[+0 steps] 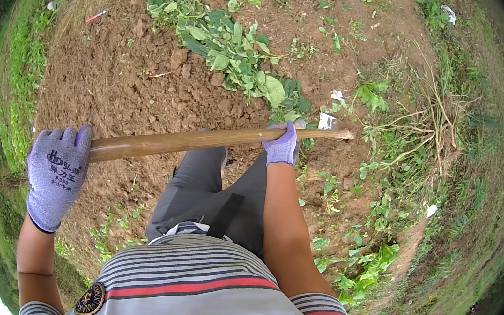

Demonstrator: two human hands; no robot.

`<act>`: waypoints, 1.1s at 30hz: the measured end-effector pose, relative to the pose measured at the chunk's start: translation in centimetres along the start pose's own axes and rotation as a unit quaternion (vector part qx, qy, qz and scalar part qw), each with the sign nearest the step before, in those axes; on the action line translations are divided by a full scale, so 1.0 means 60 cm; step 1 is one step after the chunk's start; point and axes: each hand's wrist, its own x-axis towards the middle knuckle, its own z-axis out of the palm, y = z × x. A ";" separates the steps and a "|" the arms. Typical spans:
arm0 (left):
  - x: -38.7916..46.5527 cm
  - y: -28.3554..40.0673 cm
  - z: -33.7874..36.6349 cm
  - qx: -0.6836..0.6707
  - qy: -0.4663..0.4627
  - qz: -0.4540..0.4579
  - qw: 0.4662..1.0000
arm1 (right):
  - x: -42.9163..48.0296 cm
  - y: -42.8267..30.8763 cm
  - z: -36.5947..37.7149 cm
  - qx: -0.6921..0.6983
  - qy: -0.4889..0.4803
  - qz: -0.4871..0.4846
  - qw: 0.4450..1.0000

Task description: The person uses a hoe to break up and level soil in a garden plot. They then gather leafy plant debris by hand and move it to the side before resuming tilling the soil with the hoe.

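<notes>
A hoe with a long wooden handle point(181, 143) lies across in front of my legs, its metal blade point(328, 122) at the right end, above bare soil. My left hand point(58, 173), in a grey-purple knit work glove, is closed around the thick left end of the handle. My right hand point(282, 143), in a matching glove, grips the handle nearer the blade. Just beyond the right hand, cut leafy green plants point(241, 59) lie in a band over the soil.
Loose, clumped brown soil point(113, 75) spreads ahead and to the left. A red and white object point(96, 16) lies at the upper left. Dry stalks point(426, 124) with roots are heaped at the right. Low leafy plants point(368, 275) grow at the lower right, and grass point(22, 72) borders the left.
</notes>
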 end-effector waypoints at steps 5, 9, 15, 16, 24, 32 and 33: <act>-0.057 -0.124 0.115 -0.025 0.001 -0.004 1.000 | -0.078 0.153 -0.008 0.072 -0.007 0.009 0.997; -0.091 -0.113 0.149 0.008 -0.098 0.118 0.988 | -0.051 0.214 -0.076 0.050 0.051 -0.026 0.997; -0.092 -0.091 0.155 -0.037 -0.149 0.150 0.977 | -0.041 0.213 -0.094 0.012 0.039 -0.044 0.998; -0.082 -0.086 0.160 -0.040 -0.147 0.148 0.977 | -0.044 0.208 -0.084 -0.009 0.050 -0.039 0.998; -0.018 0.056 0.329 -0.118 -0.232 0.132 0.957 | 0.158 0.130 -0.176 0.098 0.009 -0.013 0.995; -0.021 0.320 0.518 -0.352 -0.352 0.027 0.867 | 0.095 0.037 -0.228 0.044 0.023 -0.032 0.998; -0.006 0.366 0.506 -0.410 -0.358 0.049 0.837 | 0.068 -0.020 -0.226 0.039 -0.002 -0.061 0.997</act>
